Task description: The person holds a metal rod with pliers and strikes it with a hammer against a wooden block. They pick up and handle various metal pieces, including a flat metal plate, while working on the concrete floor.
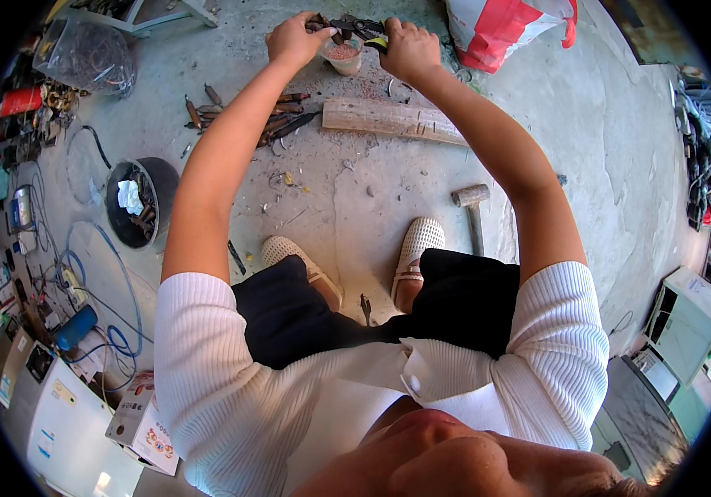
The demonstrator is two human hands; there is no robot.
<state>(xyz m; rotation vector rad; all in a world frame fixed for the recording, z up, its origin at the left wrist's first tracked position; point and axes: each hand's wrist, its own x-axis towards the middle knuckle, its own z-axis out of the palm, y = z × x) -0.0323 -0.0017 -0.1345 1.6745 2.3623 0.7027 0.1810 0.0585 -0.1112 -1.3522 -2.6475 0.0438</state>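
At the far side of the floor, my right hand (412, 51) is closed round the handles of black pliers (365, 28) with yellow-green on the grips. My left hand (296, 41) grips a small dark brown piece (319, 22) by the plier jaws; its exact kind cannot be made out. Just beneath the tool stands a clear plastic cup (344, 60) holding reddish grains. Several brown, tapered rod-like pieces (277, 126) lie in a loose pile nearer me, partly hidden by my left forearm. A wooden beam (388, 119) rests on the floor to their right.
A hammer (473, 214) lies near my right foot. On the left stand a black bucket (142, 204) with scrap inside and a clear bag (86, 56). A red and white sack (500, 31) is at the far right. Another pair of pliers (365, 309) lies between my feet.
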